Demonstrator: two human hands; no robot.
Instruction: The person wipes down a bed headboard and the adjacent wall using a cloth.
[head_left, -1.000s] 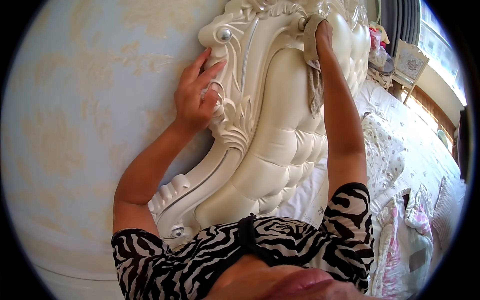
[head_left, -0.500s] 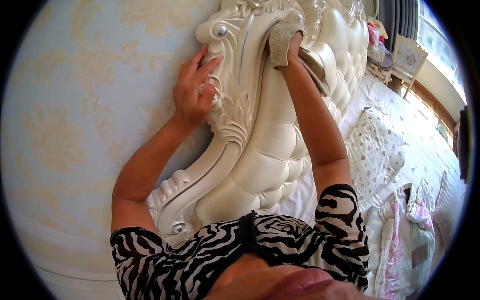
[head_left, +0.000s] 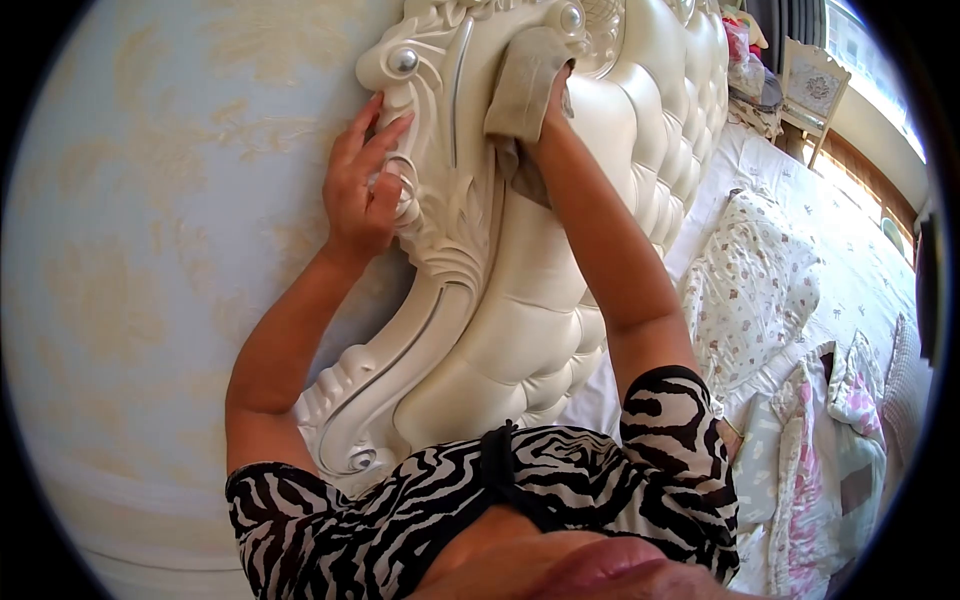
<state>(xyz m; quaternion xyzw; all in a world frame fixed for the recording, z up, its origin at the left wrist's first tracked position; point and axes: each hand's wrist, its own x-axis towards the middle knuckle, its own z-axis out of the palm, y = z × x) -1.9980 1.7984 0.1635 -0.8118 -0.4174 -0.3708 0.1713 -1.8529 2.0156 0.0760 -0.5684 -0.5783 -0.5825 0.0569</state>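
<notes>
A cream headboard (head_left: pixel 540 270) with carved scrolls and a tufted, padded panel fills the middle of the head view. My left hand (head_left: pixel 358 195) rests on the outer carved edge, fingers stretched and apart, holding nothing. Over the inner side of the carved frame, a beige-grey cloth (head_left: pixel 523 85) is pressed by my right hand (head_left: pixel 558 98). The cloth covers most of that hand, so its fingers are hidden. One end of the cloth hangs down beside my wrist onto the padding. A silver stud (head_left: pixel 403 62) shows on the frame above my left hand.
Patterned pale wallpaper (head_left: pixel 150 250) borders the headboard on the left. To the right lies a bed with a floral pillow (head_left: pixel 755 290) and folded bedding (head_left: pixel 800 470). A chair (head_left: pixel 812 88) stands by the window beyond, near a pile of bags and cloth (head_left: pixel 745 65).
My right hand and the cloth have moved left, from the padding's edge onto the carved frame. The view has shifted slightly; my left hand stays on the same carved edge.
</notes>
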